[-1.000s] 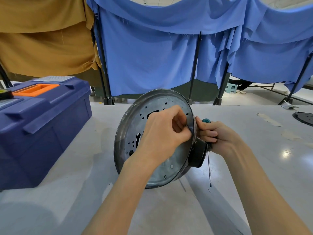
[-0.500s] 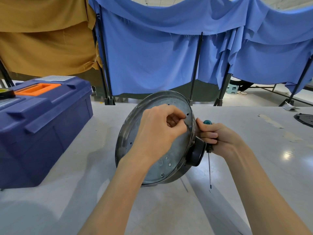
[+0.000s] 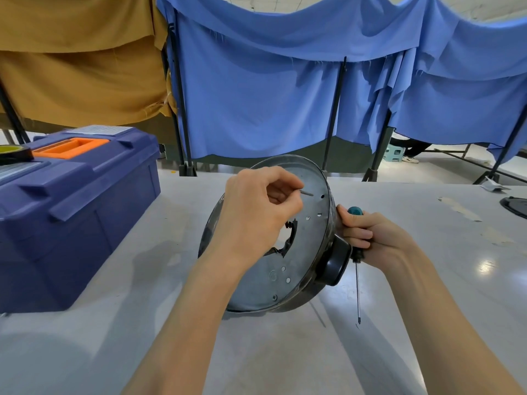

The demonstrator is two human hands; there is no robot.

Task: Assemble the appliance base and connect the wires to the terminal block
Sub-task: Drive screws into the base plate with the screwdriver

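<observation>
Left hand [image 3: 256, 220] pinching a small screw [image 3: 306, 193] against the tilted metal base [image 3: 299, 258], right hand [image 3: 373, 238] curled around a screwdriver [image 3: 357, 283], steadying the base's rim

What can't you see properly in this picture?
Head view: left hand covers the middle of the metal base, hiding most of its big hole.
Head view: the thin metal piece it pinches is too small to name.
Head view: right hand wraps the screwdriver handle.
Head view: black thing cut off by right edge.
</observation>
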